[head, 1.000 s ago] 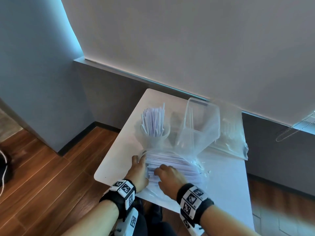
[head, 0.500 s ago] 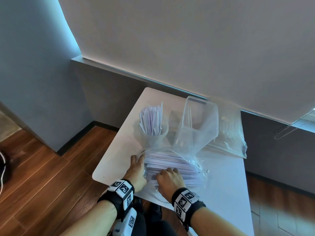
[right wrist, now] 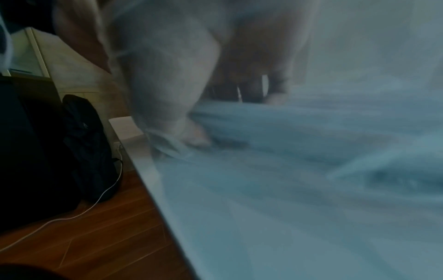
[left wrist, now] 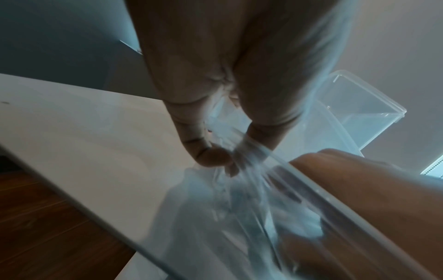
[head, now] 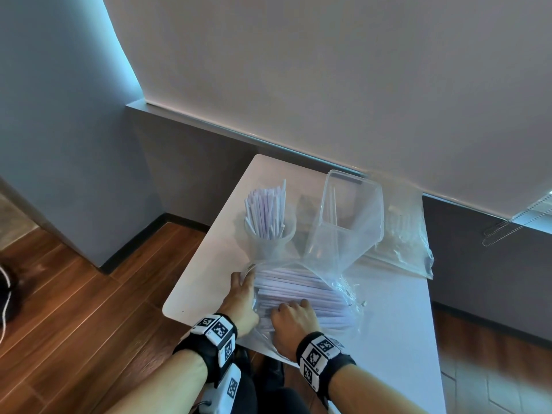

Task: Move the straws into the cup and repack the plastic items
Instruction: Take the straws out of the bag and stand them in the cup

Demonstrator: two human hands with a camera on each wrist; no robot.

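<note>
A clear plastic bag [head: 331, 258] lies near the front of the white table [head: 397, 324] with a bundle of white straws [head: 301, 289] in it. My left hand [head: 242, 279] pinches the bag's open edge [left wrist: 242, 155] between thumb and fingers. My right hand [head: 289, 307] reaches into the bag's mouth, its fingers curled over the straws [right wrist: 287, 132] and the thumb [right wrist: 191, 136] below them; that view is blurred by the film. Behind the bag stands a clear cup [head: 270, 237] holding upright straws [head: 265, 210].
A tall clear plastic container [head: 352, 204] stands right of the cup, and a second clear bag [head: 409, 246] lies behind it by the wall. The table's front-left edge [head: 179, 294] drops to a wooden floor. A dark backpack [right wrist: 88, 144] and a white cable [right wrist: 103, 195] lie on that floor.
My right hand has shifted slightly among the straws at the bag's mouth. My left hand keeps its pinch on the bag's edge in the same place.
</note>
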